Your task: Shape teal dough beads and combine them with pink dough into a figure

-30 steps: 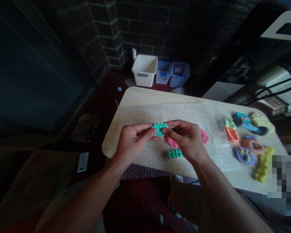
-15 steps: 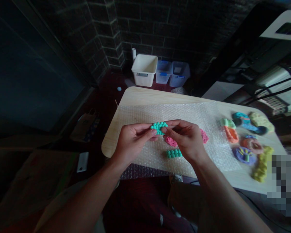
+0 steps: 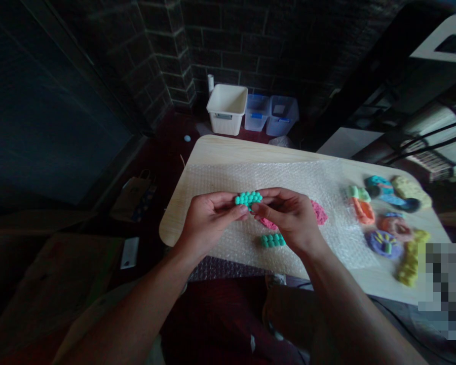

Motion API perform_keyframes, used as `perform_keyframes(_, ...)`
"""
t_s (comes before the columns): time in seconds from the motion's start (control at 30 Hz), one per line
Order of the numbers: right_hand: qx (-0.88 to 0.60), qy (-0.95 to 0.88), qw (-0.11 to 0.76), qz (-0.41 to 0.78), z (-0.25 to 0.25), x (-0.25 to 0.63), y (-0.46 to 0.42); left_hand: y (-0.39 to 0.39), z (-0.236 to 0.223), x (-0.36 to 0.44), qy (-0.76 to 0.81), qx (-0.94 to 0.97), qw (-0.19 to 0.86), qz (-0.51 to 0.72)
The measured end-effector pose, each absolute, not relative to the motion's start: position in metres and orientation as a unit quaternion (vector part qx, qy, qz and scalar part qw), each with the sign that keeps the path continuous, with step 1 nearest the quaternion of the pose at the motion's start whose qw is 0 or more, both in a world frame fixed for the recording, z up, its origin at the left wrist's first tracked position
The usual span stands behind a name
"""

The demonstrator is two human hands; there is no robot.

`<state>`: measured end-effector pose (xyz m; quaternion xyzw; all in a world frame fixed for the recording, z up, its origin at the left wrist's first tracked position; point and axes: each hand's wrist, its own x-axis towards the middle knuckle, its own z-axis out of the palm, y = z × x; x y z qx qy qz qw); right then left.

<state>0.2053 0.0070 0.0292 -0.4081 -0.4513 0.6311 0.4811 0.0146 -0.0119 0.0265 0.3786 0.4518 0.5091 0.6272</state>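
Between my two hands is a bumpy turquoise piece of modelling clay (image 3: 248, 197), made of small balls pressed together. My left hand (image 3: 209, 217) pinches its left end with thumb and fingers. On the right end, my right hand (image 3: 289, 213) grips it the same way. Below the hands, a second turquoise clay piece (image 3: 272, 240) with rows of balls lies on the bubble wrap (image 3: 228, 243). A pink clay lump (image 3: 268, 223) is partly hidden behind my right hand, and another pink clay lump (image 3: 319, 212) shows just to the right of it.
Several coloured clay shapes rest at the table's right end, among them a purple disc (image 3: 383, 244), an orange-green piece (image 3: 362, 207) and a yellow strip (image 3: 413, 258). Beyond the wooden table (image 3: 228, 148), a white bin (image 3: 227, 109) and two clear boxes (image 3: 282, 115) stand on the floor.
The turquoise clay piece has tilted in my fingers, so its face now looks flatter and narrower. Both hands have stayed nearly in place.
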Motion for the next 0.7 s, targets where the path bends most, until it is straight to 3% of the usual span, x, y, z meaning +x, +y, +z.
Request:
perform_keyframes(0.4,-0.397,-0.462,0.482,0.630,0.0281,0.2078,0.0086,-0.0099,0.0229,0.0163,0.438,0.355,0.625,0.540)
perform_keyframes(0.7,-0.420,-0.569,0.443,0.551,0.0288,0.2130,0.0079,-0.0125,0.0218,0.0144,0.452,0.453,0.616,0.460)
